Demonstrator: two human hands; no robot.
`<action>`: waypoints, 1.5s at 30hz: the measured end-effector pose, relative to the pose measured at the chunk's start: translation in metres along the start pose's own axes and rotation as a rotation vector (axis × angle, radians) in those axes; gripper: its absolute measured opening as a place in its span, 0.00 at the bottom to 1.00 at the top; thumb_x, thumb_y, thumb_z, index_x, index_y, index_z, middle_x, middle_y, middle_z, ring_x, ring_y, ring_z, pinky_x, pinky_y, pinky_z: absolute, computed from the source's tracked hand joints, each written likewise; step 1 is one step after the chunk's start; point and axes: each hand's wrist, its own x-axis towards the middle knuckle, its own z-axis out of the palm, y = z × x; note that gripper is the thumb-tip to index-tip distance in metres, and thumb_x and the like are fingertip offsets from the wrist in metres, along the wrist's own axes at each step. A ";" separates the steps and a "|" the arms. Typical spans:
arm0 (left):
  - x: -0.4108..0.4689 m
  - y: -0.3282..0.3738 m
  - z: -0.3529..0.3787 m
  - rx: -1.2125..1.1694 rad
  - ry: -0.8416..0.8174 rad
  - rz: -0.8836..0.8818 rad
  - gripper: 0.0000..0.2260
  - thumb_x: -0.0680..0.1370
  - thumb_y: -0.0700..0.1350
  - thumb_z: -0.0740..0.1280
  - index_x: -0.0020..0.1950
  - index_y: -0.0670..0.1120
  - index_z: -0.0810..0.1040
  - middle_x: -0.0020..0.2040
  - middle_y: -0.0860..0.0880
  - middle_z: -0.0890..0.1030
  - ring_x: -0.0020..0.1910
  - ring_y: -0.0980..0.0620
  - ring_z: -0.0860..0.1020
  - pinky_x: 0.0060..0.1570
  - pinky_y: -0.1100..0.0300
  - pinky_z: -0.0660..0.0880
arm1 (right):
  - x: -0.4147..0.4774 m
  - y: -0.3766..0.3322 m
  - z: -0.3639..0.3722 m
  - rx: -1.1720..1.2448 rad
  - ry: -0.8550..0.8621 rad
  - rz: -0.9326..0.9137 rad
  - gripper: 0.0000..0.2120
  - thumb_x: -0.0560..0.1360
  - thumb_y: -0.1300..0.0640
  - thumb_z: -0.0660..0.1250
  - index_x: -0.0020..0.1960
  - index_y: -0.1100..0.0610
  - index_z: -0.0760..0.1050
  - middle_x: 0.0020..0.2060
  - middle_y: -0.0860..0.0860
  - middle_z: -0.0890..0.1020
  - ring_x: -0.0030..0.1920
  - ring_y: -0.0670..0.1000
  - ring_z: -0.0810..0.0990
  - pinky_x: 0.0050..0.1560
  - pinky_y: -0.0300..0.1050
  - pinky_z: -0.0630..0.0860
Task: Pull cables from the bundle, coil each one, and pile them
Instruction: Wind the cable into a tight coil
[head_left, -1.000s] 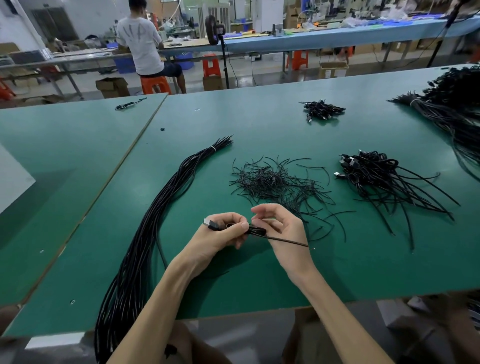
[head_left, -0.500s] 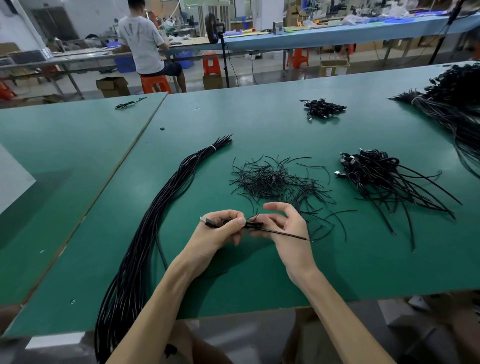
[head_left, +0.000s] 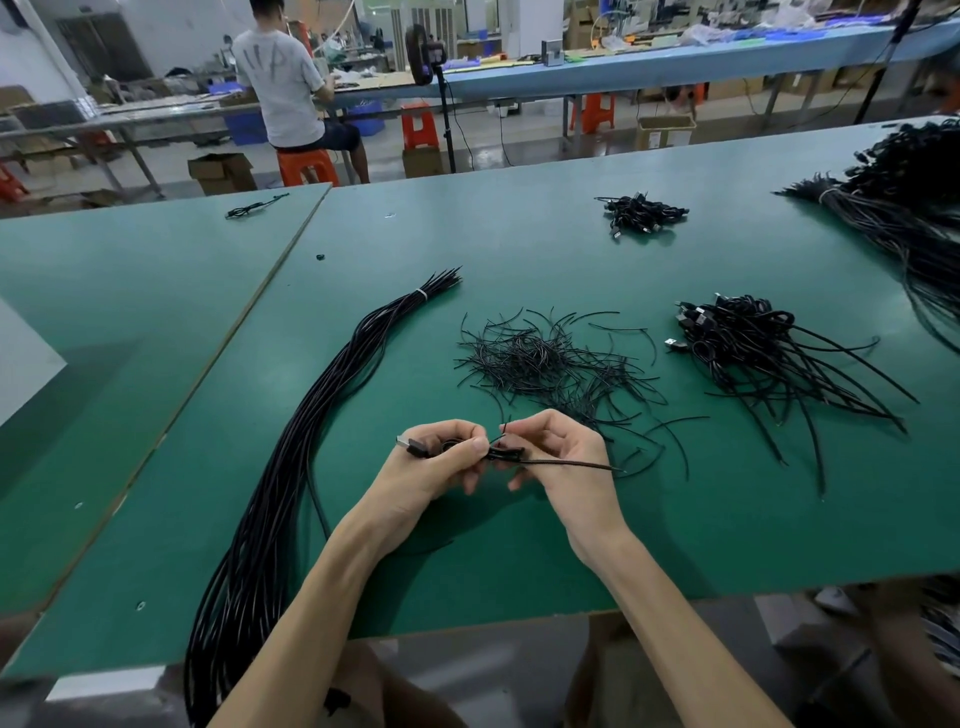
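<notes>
Table (head_left: 519, 545): green; carries all the stock.
Bundle (head_left: 311, 415): long black cables, banded at the far end; lies left of the hands and runs off the near edge.
Pile (head_left: 753, 348): coiled cables, right of the hands, well apart.
Tie heap (head_left: 540, 364): loose, between bundle and pile.
Left hand (head_left: 436, 462): curled round the coiled cable (head_left: 571, 464); plug pokes out left.
Right hand (head_left: 561, 452): pinches the coil's waist with a thin tie (head_left: 503, 431).
Risk: if the pinch slackens before the tie is twisted, the coil probably springs open.

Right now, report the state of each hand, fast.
Left hand: closed on the coiled cable, plug sticking out.
Right hand: closed, pinching a thin tie at the same cable.
</notes>
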 end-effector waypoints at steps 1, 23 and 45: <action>0.000 0.000 0.000 0.001 -0.001 -0.004 0.09 0.78 0.50 0.73 0.46 0.45 0.81 0.37 0.48 0.77 0.33 0.52 0.73 0.38 0.66 0.73 | 0.000 0.000 0.000 -0.010 0.000 -0.010 0.06 0.77 0.68 0.72 0.46 0.59 0.82 0.41 0.56 0.87 0.42 0.55 0.86 0.33 0.41 0.79; 0.000 -0.003 0.006 0.109 0.078 0.086 0.06 0.82 0.41 0.68 0.55 0.42 0.85 0.39 0.46 0.82 0.35 0.49 0.77 0.43 0.62 0.75 | -0.002 -0.003 -0.001 -0.299 -0.057 -0.140 0.26 0.78 0.77 0.59 0.51 0.51 0.87 0.55 0.52 0.78 0.50 0.45 0.79 0.49 0.40 0.78; -0.001 -0.001 0.006 0.186 0.170 0.177 0.05 0.83 0.42 0.69 0.53 0.45 0.84 0.39 0.44 0.81 0.38 0.50 0.78 0.46 0.61 0.75 | 0.009 -0.074 -0.046 -0.405 0.003 -0.141 0.11 0.78 0.48 0.70 0.56 0.51 0.84 0.47 0.46 0.87 0.49 0.46 0.84 0.52 0.39 0.79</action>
